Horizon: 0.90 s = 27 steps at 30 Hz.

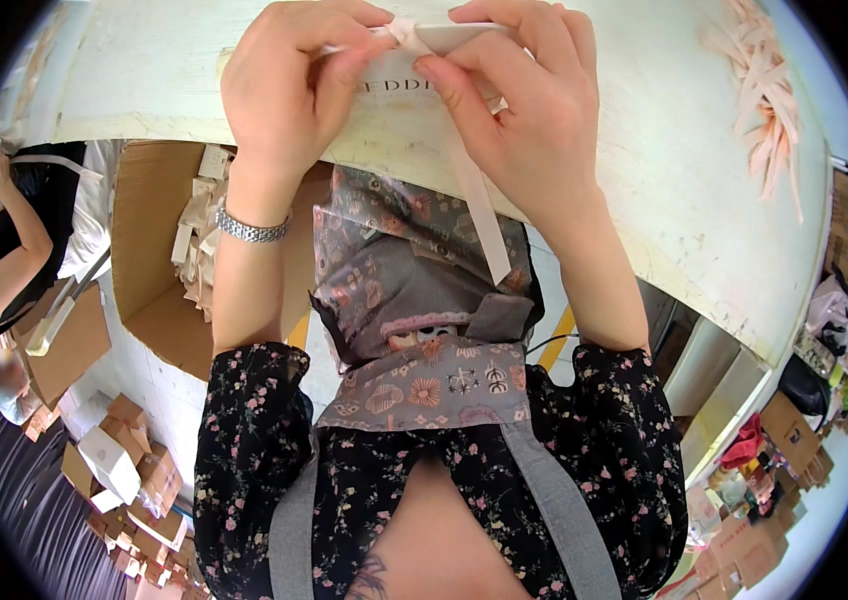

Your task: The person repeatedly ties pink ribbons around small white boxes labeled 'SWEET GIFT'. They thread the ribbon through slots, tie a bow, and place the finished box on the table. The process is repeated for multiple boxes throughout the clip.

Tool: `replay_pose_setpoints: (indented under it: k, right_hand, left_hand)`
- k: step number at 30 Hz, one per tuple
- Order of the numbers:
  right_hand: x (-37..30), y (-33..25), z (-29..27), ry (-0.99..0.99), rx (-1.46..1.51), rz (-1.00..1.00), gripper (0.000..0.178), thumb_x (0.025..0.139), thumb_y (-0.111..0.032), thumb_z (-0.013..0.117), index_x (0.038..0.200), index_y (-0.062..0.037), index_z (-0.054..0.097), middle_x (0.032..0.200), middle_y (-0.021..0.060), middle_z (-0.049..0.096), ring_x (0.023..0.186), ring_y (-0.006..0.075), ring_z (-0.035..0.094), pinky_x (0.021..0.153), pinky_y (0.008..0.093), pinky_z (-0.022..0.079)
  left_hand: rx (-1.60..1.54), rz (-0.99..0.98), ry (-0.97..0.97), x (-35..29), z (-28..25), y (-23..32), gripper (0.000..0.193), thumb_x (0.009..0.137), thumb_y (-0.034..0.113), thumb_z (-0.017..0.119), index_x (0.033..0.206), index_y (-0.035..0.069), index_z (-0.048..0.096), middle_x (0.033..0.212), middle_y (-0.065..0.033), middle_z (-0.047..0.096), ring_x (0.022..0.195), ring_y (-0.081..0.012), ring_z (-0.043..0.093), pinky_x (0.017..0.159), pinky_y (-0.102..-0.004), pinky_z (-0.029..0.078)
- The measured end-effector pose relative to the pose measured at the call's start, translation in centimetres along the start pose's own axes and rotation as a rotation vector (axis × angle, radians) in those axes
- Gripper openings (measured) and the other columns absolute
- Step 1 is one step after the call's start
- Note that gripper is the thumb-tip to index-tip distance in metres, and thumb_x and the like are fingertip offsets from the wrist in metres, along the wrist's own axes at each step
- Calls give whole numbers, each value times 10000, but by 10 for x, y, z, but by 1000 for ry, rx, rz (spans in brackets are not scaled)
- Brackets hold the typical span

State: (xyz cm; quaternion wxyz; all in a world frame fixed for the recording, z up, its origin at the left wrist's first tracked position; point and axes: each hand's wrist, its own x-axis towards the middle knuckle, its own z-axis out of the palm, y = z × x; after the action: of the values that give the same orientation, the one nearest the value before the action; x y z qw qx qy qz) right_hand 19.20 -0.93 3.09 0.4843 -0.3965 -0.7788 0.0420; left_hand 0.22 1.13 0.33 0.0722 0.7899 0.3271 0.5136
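A pale pink ribbon (481, 215) runs across the top of a white printed piece (384, 95) at the table's far side; whether that piece is a box or a bag I cannot tell. Near its upper edge the ribbon gathers in a small knot or loop (405, 33). My left hand (289, 85) pinches the ribbon just left of the knot between thumb and fingers. From the other side my right hand (529, 95) closes on it, thumb below and fingers bent over the edge. One ribbon tail hangs past the table edge over my lap.
Loose pink ribbons (769, 95) lie in a bundle on the white table (684, 200) at right. Below the table's left edge stands an open cardboard carton (149, 250) holding several pale pieces (199, 235). Another person (19, 235) works at far left. Cartons (124, 470) crowd the floor.
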Motion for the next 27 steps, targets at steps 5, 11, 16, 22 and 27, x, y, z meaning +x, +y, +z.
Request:
replay_pose_setpoints:
  k: [5,11,16,22,27]
  right_hand:
    - [1,-1,0,7,37,4,154,684,-32,719,710,-45,568,905,95,582,798,287,497,714,377,395]
    - [-1,2,1,-17,11,-21,156,681,-12,710,714,-47,561,911,92,593,782,276,504,708,368,394]
    - [-1,7,0,-33,-45,-52,165,675,-18,720,727,-49,567,930,94,601,803,280,526,751,384,406]
    - [-3,5,7,-4,-230,22,218,674,-96,751,825,-75,595,1092,110,597,959,291,556,877,471,413]
    - [25,-19,4,-61,-109,-251,254,679,-95,740,917,-85,653,1090,115,601,985,294,562,874,484,424]
  left_hand:
    - [24,-29,362,-8,20,-11,144,911,-2,550,950,-61,424,820,-177,636,665,-161,636,623,-241,533]
    - [-144,-73,454,1,21,-8,116,911,-37,520,948,-63,414,789,-173,629,681,-179,644,642,-255,550]
    - [276,196,37,32,-29,16,129,810,29,681,897,6,589,820,-72,660,730,-191,662,804,-377,523]
    - [686,195,-305,13,-70,77,188,645,138,705,822,184,663,831,56,638,738,-128,611,987,-453,381]
    - [763,81,-350,-11,-68,97,156,617,111,651,767,148,630,961,26,611,922,-167,565,997,-509,369]
